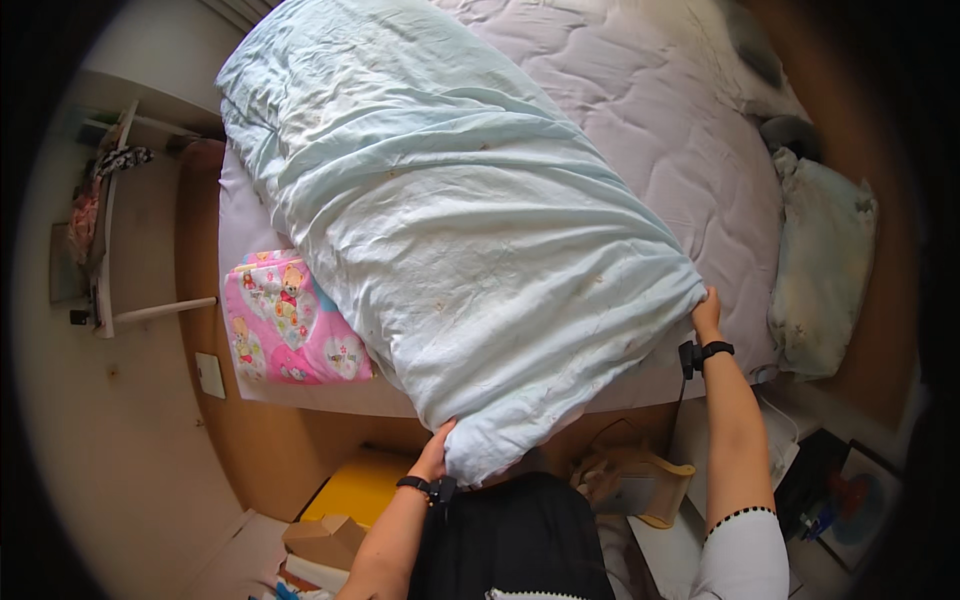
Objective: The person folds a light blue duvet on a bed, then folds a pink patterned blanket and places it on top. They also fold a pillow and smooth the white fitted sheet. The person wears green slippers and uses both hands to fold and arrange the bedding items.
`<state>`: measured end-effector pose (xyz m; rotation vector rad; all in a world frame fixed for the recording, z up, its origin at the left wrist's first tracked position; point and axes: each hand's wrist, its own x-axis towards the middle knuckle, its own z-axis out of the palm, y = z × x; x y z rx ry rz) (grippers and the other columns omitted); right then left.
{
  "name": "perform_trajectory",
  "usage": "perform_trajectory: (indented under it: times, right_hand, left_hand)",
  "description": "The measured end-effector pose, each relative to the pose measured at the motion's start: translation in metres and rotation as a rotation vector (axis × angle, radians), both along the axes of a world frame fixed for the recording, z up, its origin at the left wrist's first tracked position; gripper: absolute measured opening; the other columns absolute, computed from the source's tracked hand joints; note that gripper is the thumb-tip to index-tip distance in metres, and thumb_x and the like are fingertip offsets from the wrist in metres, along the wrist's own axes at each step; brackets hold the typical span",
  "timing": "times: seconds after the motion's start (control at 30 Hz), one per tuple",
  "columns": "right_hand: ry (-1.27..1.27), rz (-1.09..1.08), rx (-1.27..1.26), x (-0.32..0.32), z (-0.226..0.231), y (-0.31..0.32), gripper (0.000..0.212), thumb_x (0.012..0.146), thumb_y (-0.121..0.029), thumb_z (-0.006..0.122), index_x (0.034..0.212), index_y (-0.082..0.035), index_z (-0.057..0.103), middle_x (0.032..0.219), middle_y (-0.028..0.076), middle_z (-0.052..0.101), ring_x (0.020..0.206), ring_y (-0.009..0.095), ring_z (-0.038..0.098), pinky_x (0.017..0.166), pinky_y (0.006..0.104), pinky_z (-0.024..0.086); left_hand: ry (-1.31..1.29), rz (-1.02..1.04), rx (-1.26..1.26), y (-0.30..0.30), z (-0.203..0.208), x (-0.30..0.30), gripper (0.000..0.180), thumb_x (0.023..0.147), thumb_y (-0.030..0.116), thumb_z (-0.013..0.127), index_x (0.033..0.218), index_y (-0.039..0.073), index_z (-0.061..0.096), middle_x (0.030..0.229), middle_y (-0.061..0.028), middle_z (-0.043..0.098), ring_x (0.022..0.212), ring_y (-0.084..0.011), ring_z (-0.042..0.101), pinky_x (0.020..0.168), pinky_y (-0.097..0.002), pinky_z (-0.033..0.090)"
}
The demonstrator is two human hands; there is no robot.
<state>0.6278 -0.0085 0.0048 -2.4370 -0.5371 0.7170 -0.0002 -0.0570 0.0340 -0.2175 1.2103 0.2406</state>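
Observation:
A large pale blue duvet, creased across its width, stretches diagonally over the bed from the far left towards me. My left hand grips its near left corner, just past the mattress edge, with the fingers partly hidden by the cloth. At the near right corner, my right hand is closed on the same duvet above the mattress. Between the hands the near edge hangs slightly over the bed's front. Beside the duvet on the left lies a folded pink fabric with a bear print, partly covered by it.
A pale lilac quilted sheet covers the bed. On the right edge rests a pale green pillow, near dark grey items. Below me stand a yellow box, a cardboard box and a wooden chair-like piece. A white shelf is at left.

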Motion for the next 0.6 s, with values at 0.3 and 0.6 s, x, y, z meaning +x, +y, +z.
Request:
perform_trajectory:
  times: [0.3,0.6]
  right_hand:
    - [0.886,-0.515,0.386,0.023,-0.006,-0.033,0.085,0.084,-0.06,0.055,0.154,-0.02,0.027,0.156,0.007,0.034,0.14,0.032,0.028,0.111,0.0597,0.007]
    - [0.897,-0.398,0.186,-0.044,-0.006,0.007,0.089,0.077,-0.045,0.081,0.148,-0.012,0.039,0.146,0.01,0.047,0.132,0.03,0.045,0.111,0.0479,0.034]
  left_hand:
    - [-0.135,-0.579,0.237,-0.038,-0.044,0.01,0.079,0.078,0.03,0.082,0.143,0.005,0.042,0.14,-0.0113,0.052,0.106,-0.0219,0.062,0.086,-0.0358,0.054]
    - [0.178,-0.119,0.148,-0.061,-0.039,0.015,0.101,0.073,0.015,0.086,0.15,0.013,0.02,0.143,-0.009,0.044,0.129,-0.0277,0.047,0.098,-0.0431,0.045]
